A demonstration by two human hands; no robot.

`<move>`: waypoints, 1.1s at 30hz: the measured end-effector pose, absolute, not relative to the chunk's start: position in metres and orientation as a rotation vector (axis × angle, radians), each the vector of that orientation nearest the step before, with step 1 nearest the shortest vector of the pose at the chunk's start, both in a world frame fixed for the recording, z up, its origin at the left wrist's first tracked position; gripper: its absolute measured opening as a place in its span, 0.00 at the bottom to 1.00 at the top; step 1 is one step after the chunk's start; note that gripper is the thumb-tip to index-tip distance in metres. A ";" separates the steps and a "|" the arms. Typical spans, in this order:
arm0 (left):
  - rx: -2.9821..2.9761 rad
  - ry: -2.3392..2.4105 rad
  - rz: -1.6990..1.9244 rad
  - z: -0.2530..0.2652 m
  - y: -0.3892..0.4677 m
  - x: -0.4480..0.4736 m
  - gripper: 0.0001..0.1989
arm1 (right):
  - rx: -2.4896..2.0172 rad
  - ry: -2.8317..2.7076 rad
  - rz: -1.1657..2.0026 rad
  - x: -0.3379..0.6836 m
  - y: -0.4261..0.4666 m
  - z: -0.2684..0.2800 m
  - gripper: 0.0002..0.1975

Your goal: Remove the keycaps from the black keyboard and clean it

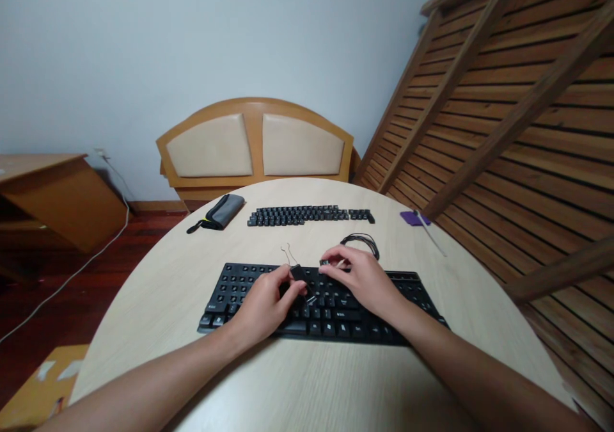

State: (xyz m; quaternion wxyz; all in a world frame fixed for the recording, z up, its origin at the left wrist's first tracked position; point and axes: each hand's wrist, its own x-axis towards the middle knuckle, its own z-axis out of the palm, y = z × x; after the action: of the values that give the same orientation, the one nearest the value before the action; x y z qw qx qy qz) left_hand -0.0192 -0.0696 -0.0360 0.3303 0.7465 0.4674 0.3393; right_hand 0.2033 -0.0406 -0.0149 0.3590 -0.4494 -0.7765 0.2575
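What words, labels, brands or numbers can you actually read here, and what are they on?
"Shift", apparently: the wide key at the left of the black keyboard.
"Shift", apparently: another wide key, between the two hands.
Other keyboard markings: too small or blurred to read.
Loose keycaps beyond it: pale marks, too small to read.
Gray-and-black pouch: no readable text.
No brand can be made out.

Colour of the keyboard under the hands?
Black with white lettering; the keyboard shows best in the head view.

A partly uncapped black keyboard (333, 313) lies beneath a tilted wire puller (298, 272).
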 end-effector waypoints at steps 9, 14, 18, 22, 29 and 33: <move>1.924 1.250 0.856 -0.037 -0.071 -0.019 0.11 | -1.514 -2.248 0.272 0.197 0.062 -0.014 0.06; 1.904 1.274 0.846 -0.034 -0.071 -0.017 0.11 | -1.608 -2.269 0.158 0.180 0.085 -0.017 0.08; 1.910 1.273 0.845 -0.035 -0.070 -0.017 0.11 | -1.671 -2.281 0.130 0.172 0.096 -0.023 0.09; 1.904 1.281 0.852 -0.038 -0.071 -0.017 0.11 | -1.701 -2.292 0.132 0.168 0.102 -0.027 0.08; 1.908 1.279 0.850 -0.035 -0.072 -0.017 0.11 | -1.726 -2.284 0.120 0.160 0.104 -0.031 0.11; 1.912 1.274 0.856 -0.035 -0.072 -0.018 0.11 | -1.753 -2.271 0.113 0.157 0.103 -0.032 0.13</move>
State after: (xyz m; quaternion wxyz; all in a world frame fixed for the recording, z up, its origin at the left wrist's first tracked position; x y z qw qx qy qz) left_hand -0.0176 -0.0719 -0.0354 0.3380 0.7339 0.4890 0.3287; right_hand 0.1573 0.1034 -0.0321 0.1347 -0.6049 -0.7838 0.0389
